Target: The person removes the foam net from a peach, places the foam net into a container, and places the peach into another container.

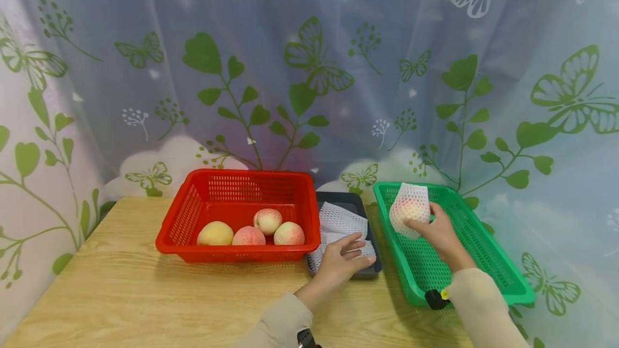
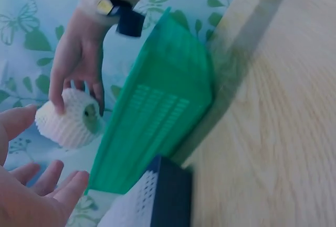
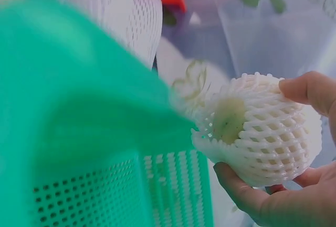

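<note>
A peach in a white foam net sleeve point(image 1: 409, 212) is held above the green basket point(image 1: 519, 295) by my right hand point(image 1: 441, 232). In the right wrist view, thumb and fingers grip the netted peach point(image 3: 273, 132) from its sides, and bare peach skin shows through the sleeve's open end. My left hand point(image 1: 333, 266) hovers over the dark grey tray point(image 1: 351, 197), its fingers spread and holding nothing. White foam net sleeves point(image 1: 342, 220) lie in that tray, partly hidden by the hand.
On the left stands a red basket point(image 1: 181, 218) with several bare peaches point(image 1: 215, 233) near its front wall. The wooden table point(image 1: 145, 305) extends in front of it. A patterned curtain point(image 1: 271, 69) hangs close behind the baskets.
</note>
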Available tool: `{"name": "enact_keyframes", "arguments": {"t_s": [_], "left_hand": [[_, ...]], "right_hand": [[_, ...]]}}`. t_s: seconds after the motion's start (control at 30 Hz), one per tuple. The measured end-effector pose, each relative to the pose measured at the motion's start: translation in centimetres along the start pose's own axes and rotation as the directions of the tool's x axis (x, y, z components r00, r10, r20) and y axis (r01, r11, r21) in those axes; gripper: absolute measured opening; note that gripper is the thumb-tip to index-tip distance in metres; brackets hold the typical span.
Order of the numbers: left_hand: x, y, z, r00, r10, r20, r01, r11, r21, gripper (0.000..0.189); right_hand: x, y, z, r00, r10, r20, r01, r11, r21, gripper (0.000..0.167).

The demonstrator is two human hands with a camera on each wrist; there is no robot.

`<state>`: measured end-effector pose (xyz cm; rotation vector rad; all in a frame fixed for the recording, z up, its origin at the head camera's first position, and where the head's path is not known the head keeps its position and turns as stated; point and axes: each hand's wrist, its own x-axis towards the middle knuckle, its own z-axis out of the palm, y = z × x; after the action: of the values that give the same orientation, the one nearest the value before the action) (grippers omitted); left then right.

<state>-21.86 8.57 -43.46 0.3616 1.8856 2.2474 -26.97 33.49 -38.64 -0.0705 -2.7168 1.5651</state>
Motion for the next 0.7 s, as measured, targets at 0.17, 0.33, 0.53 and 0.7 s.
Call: {"name": "enact_keyframes", "arguments": {"t_s": [0.17,0.33,0.53,0.7], "left_hand": [[-0.6,0.8,-2.0,0.998,0.055,-0.006,-0.054,0.997,0.048,0.061],[-1.4,1.4,-3.9,0.997,0.08,0.003,-0.08,0.993,0.084,0.062],[-2.6,1.2,-6.0,0.995,0.099,0.031,-0.101,0.99,0.099,0.065],[-3.8,0.6,-7.5,0.994,0.091,0.06,-0.098,0.988,0.121,0.067]], "right_hand": [[-2.1,-1.5,1.3,0.999,-0.037,0.016,0.037,0.999,-0.009,0.085],[-3.8,-2.4,3.0,0.999,-0.045,0.026,0.046,0.999,-0.012,0.087],[-5.9,-2.4,5.4,0.997,-0.057,0.045,0.055,0.998,0.03,0.085],[-7.5,-1.7,7.9,0.986,-0.166,0.022,0.164,0.985,0.06,0.081]]}}
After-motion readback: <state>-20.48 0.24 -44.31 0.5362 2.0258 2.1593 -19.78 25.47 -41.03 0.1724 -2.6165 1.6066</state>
